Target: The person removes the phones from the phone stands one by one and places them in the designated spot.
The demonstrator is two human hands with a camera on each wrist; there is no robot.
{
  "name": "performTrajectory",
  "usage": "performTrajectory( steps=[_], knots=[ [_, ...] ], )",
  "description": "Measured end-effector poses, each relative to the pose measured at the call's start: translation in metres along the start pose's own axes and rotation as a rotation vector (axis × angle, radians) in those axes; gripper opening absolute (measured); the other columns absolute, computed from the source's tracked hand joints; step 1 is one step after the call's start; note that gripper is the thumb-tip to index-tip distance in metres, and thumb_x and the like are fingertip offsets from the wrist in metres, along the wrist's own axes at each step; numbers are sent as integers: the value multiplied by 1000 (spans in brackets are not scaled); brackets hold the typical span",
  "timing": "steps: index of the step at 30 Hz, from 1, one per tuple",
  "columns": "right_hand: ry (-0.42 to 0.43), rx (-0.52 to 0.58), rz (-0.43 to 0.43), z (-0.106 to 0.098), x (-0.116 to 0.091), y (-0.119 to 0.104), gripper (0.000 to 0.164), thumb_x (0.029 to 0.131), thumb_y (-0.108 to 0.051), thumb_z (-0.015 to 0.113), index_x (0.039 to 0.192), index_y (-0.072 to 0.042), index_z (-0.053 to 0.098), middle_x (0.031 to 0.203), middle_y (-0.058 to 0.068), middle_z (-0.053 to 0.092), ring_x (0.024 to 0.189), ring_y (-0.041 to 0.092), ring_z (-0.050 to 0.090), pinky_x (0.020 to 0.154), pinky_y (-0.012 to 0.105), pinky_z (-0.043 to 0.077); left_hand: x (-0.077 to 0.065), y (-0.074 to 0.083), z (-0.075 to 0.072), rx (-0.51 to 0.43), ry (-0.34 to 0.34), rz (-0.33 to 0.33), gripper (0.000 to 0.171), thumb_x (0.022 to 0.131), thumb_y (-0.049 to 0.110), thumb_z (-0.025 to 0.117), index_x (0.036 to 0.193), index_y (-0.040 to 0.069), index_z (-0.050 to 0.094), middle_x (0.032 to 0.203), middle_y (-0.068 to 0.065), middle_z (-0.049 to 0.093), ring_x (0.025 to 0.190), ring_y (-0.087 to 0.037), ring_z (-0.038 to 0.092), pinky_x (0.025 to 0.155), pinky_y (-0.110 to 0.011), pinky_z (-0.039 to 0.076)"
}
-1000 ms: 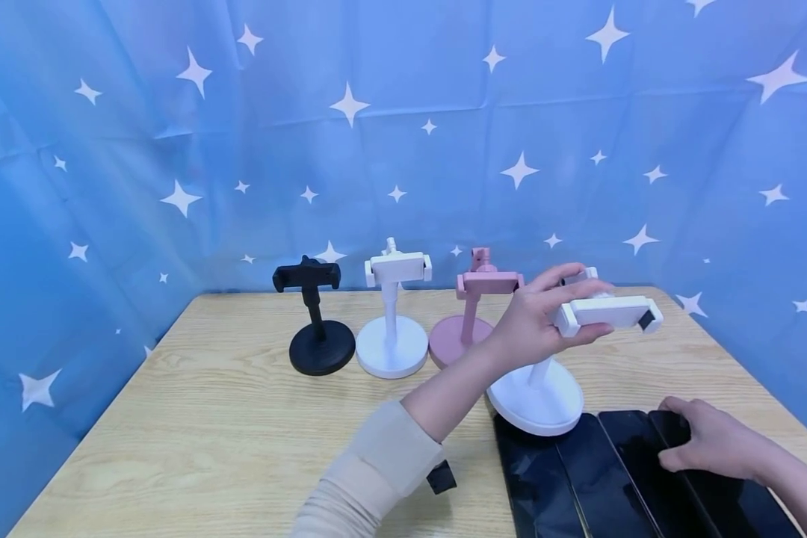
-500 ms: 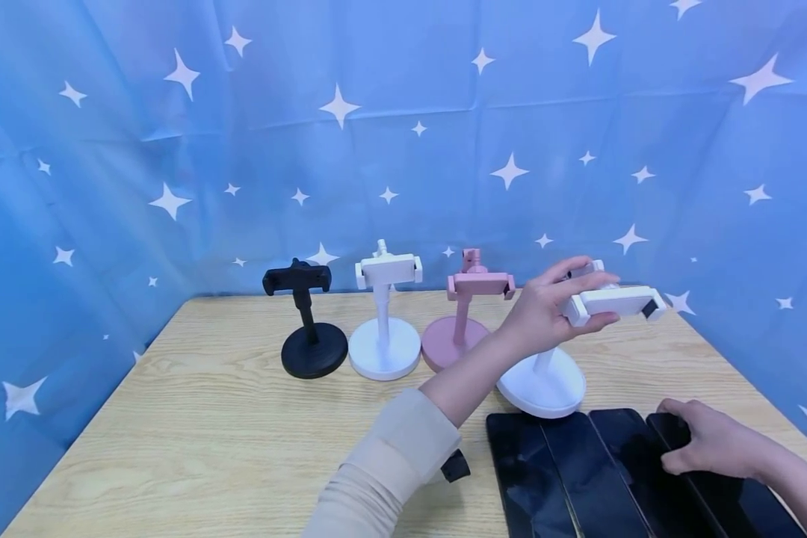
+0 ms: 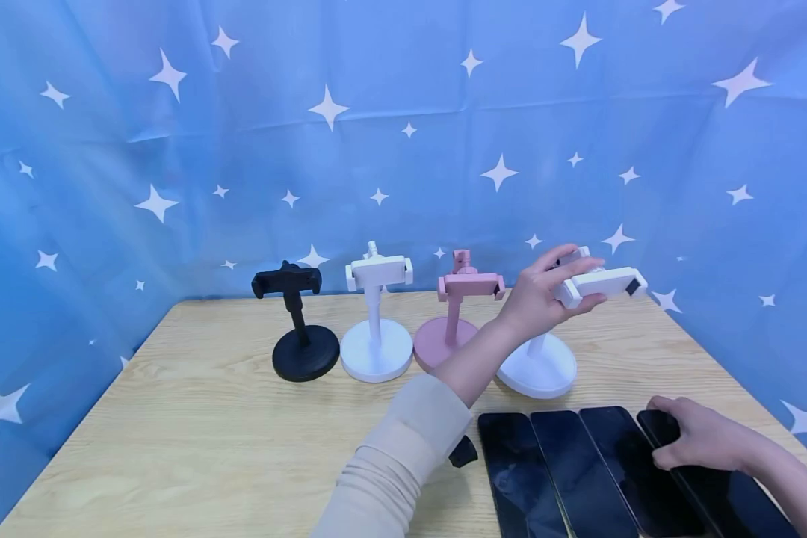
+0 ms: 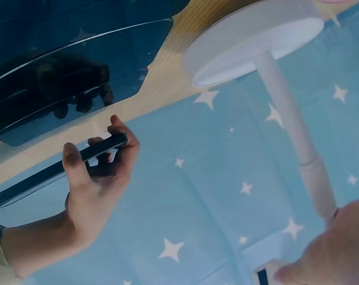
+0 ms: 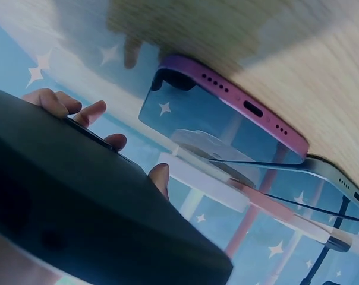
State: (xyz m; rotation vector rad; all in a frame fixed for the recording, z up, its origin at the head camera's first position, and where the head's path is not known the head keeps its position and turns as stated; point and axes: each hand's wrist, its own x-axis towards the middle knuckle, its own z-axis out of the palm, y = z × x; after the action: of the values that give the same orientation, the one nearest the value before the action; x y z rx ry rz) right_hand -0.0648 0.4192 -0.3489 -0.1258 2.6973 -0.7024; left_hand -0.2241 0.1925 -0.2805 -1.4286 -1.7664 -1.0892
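Observation:
My left hand (image 3: 545,291) grips a white phone stand (image 3: 536,370) by its clamp head, thumb below and fingers above. In the left wrist view, that stand's pole (image 4: 286,110) and round base slant beside the left hand (image 4: 331,252). My right hand (image 3: 702,441) holds a black phone (image 3: 740,497) by its long edges, thumb on one side and fingers on the other. The left wrist view shows this phone (image 4: 54,169) edge-on and raised off the table. It fills much of the right wrist view, with fingertips (image 5: 54,104) along its edge.
Several dark phones (image 3: 578,471) lie side by side on the wooden table (image 3: 195,448). Behind them stand a black phone stand (image 3: 305,351), another white stand (image 3: 376,351) and a pink stand (image 3: 437,340). A blue curtain (image 3: 276,164) with white stars hangs behind.
The left hand has moved the white stand back, so its base no longer overlaps the phones. The right hand's phone has come away from the row. The head view has shifted slightly.

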Motion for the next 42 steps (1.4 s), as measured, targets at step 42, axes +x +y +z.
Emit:
performTrajectory(
  steps=[42],
  knots=[
    [81, 4, -33, 0, 18, 27, 57, 73, -15, 71, 116, 12, 45, 115, 34, 47, 101, 46, 46, 69, 43, 45, -3, -28, 22, -72, 23, -129, 41, 76, 22, 75, 114, 10, 64, 130, -11, 52, 126, -8, 40, 59, -3, 38]
  ],
)
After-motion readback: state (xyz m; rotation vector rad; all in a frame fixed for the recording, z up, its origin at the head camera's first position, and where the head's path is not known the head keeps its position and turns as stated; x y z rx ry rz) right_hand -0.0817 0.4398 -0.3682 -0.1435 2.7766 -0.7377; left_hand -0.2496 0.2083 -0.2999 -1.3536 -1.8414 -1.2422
